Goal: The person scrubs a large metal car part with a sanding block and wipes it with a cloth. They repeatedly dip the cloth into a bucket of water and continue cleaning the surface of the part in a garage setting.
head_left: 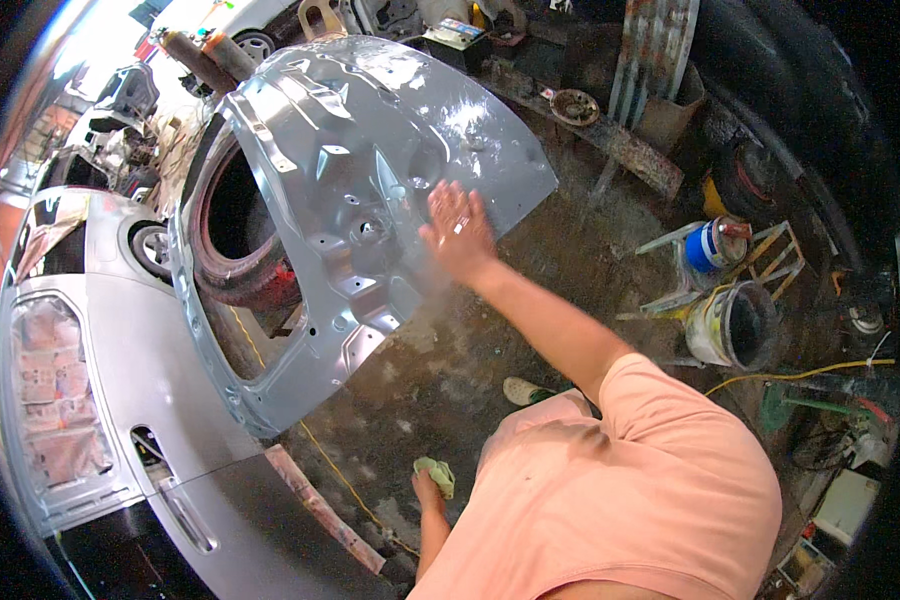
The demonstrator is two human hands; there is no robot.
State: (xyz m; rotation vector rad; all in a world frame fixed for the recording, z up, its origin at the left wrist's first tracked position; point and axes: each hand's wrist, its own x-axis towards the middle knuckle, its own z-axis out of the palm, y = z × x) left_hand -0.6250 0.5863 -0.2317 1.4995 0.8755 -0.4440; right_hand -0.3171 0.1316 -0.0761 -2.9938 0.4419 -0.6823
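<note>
A glossy grey car tailgate panel (340, 230), with its inner side and window opening showing, is propped up in front of me. My right hand (458, 232) reaches out to its right part, the fingers stretched out and the palm toward the surface. It appears to rest flat there and holds nothing that I can see. Low at my side, my left hand (429, 491) is closed round a crumpled pale yellow-green cloth (436, 477). That hand is well apart from the panel, over the dark floor.
On the left stands a grey car body (190, 400) with paper-covered glass. A tyre (232, 235) shows behind the tailgate's opening. To the right are a bucket (715, 325), a blue-banded can (703, 247) and a small stand (780, 265). A yellow cord (335, 470) crosses the floor.
</note>
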